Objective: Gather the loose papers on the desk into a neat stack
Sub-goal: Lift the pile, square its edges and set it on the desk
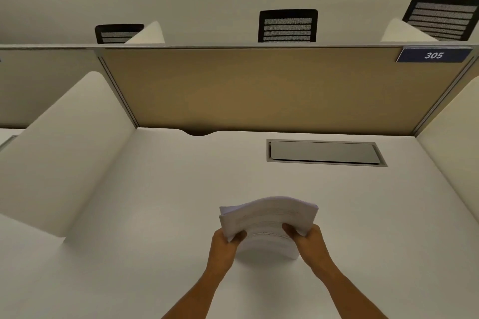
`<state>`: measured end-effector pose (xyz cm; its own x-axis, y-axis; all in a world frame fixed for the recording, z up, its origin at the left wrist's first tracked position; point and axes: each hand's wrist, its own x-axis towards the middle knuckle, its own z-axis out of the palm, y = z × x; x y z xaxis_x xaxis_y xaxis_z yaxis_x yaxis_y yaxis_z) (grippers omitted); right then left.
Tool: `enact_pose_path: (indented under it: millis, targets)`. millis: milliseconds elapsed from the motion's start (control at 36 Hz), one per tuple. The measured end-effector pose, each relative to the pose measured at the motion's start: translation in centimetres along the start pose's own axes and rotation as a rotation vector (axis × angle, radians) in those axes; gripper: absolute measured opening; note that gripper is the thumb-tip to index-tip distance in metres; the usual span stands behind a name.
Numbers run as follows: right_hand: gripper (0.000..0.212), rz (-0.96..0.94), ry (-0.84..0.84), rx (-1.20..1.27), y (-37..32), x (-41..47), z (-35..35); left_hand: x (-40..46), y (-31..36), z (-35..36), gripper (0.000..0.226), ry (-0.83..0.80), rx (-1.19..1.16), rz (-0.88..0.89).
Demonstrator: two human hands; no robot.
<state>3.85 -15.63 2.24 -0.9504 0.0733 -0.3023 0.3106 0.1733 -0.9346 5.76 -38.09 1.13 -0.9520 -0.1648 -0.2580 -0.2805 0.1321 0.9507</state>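
Observation:
A bundle of white printed papers (269, 217) stands on its lower edge on the white desk (160, 215), near the front middle. The sheets bow upward, and their top edges are slightly uneven at the left. My left hand (225, 243) grips the bundle's left side, thumb on the front sheet. My right hand (308, 238) grips the right side the same way. No other loose sheets show on the desk.
A grey cable hatch (324, 152) is set into the desk at the back right. A tan partition (259, 88) with a blue "305" plate (434, 55) closes the back. White side dividers (64, 153) flank the desk. Black mesh chairs (287, 26) stand beyond.

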Motion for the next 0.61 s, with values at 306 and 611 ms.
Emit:
enact_pose_path:
  millis: [306, 611]
  targets:
    - [0.011, -0.225, -0.077, -0.569, -5.4, 3.8, -1.7, 4.5, 7.0, -5.1, 0.052, 0.079, 0.093, 0.213]
    - [0.021, -0.423, -0.290, -1.133, -10.3, 3.7, -0.2, 3.9, 10.6, -3.5, 0.032, -0.386, 0.573, 0.358]
